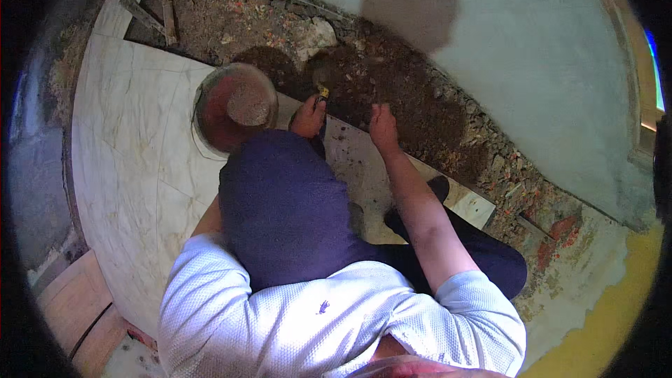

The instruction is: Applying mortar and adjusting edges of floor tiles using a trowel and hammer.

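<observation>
My left hand [306, 120], beyond my bent left knee, is closed on a small yellow-and-black tool [323, 93]; its exact kind is too small to tell. To the right, my right hand [383, 127] is closed at the edge of the dug soil strip [413, 108]. Whatever its fingers pinch, if anything, cannot be made out. Left of my left hand stands a round basin [200, 115] with a reddish inside and a paler round patch in it. Pale tile [357, 150] lies below both hands, bordering the soil.
Marbled floor tiles [133, 112] spread along the left. Rubble and a pale stone [316, 36] lie in the strip, with wooden pieces [169, 15] at its far left end. A plastered wall [532, 84] rises beyond it. My dark shoe [438, 187] rests near the tile edge.
</observation>
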`<control>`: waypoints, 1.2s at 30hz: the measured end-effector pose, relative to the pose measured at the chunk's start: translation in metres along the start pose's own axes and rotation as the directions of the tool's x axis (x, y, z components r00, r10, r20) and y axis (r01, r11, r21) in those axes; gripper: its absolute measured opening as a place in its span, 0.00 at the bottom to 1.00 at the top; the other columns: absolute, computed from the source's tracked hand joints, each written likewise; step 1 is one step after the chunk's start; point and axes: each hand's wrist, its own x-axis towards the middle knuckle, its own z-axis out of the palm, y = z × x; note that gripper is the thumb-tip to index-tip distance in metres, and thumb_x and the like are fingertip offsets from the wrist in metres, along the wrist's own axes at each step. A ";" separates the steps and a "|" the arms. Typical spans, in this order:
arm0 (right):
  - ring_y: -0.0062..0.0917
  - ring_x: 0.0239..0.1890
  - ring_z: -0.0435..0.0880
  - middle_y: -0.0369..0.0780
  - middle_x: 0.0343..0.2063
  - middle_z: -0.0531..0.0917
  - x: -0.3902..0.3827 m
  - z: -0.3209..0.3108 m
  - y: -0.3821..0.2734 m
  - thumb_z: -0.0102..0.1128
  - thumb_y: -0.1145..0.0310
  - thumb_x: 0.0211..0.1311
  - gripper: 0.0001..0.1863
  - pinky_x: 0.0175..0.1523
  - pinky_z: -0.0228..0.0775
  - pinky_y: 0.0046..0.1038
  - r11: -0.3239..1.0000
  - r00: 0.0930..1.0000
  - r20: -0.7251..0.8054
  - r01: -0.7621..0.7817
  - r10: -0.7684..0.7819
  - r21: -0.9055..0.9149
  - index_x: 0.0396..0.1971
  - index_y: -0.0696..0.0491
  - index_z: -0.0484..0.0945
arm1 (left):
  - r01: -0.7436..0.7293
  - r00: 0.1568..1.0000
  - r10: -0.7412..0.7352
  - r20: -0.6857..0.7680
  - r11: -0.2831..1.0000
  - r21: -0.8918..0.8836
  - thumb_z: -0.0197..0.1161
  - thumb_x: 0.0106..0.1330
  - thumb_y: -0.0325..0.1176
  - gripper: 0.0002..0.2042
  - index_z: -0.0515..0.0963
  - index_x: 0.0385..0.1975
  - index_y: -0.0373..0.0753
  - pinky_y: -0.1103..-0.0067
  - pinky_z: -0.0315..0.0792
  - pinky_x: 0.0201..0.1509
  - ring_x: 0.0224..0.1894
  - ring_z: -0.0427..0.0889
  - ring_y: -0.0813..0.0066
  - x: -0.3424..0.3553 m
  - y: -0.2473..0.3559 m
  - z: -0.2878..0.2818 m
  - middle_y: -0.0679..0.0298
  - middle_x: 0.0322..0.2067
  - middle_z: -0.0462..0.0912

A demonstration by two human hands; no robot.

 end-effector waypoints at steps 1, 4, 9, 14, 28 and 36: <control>0.51 0.43 0.83 0.56 0.42 0.81 0.008 0.003 -0.012 0.43 0.55 0.78 0.23 0.45 0.74 0.43 1.000 1.000 0.001 0.021 -0.021 0.013 0.59 0.58 0.69 | -0.008 1.000 0.008 -0.020 1.000 0.010 0.50 0.74 0.56 0.33 0.63 0.67 0.33 0.65 0.72 0.34 0.29 0.78 0.67 0.003 -0.008 -0.010 0.59 0.29 0.79; 0.59 0.39 0.82 0.59 0.32 0.82 0.012 0.007 -0.041 0.47 0.58 0.75 0.18 0.40 0.73 0.52 0.973 0.971 -0.052 0.230 -0.232 -0.033 0.45 0.61 0.71 | -0.057 0.978 0.071 -0.196 0.995 0.077 0.51 0.74 0.54 0.33 0.62 0.69 0.34 0.66 0.73 0.37 0.32 0.78 0.66 0.003 -0.031 -0.029 0.58 0.31 0.79; 0.53 0.49 0.82 0.56 0.44 0.82 -0.020 0.007 -0.038 0.40 0.50 0.77 0.26 0.53 0.74 0.45 0.979 0.987 -0.068 0.150 -0.142 0.136 0.59 0.58 0.68 | 0.066 0.980 -0.030 -0.197 0.982 0.178 0.51 0.75 0.54 0.33 0.62 0.69 0.34 0.66 0.72 0.44 0.37 0.78 0.66 -0.004 -0.027 -0.021 0.56 0.37 0.79; 0.57 0.43 0.82 0.60 0.41 0.81 -0.006 0.015 -0.031 0.45 0.61 0.75 0.18 0.44 0.74 0.50 0.978 0.975 -0.079 0.210 -0.208 0.018 0.50 0.61 0.71 | -0.026 0.993 0.026 -0.117 1.000 0.004 0.50 0.74 0.56 0.34 0.62 0.68 0.32 0.68 0.72 0.42 0.36 0.78 0.68 -0.008 -0.030 -0.027 0.57 0.34 0.79; 0.57 0.45 0.82 0.58 0.40 0.83 -0.006 0.003 -0.019 0.46 0.58 0.75 0.21 0.49 0.73 0.52 0.923 0.930 -0.296 0.295 -0.219 0.247 0.57 0.56 0.72 | 0.035 0.998 -0.034 -0.052 0.999 0.016 0.49 0.76 0.51 0.29 0.63 0.68 0.35 0.69 0.72 0.34 0.28 0.76 0.72 -0.007 -0.005 -0.011 0.62 0.27 0.75; 0.55 0.51 0.81 0.57 0.48 0.81 0.024 0.000 -0.033 0.48 0.55 0.74 0.23 0.54 0.74 0.47 0.987 0.989 -0.058 0.138 -0.134 0.086 0.58 0.56 0.73 | -0.001 0.989 -0.019 -0.147 0.991 -0.135 0.52 0.76 0.50 0.29 0.64 0.66 0.32 0.74 0.67 0.28 0.26 0.73 0.75 -0.012 -0.011 -0.013 0.65 0.25 0.75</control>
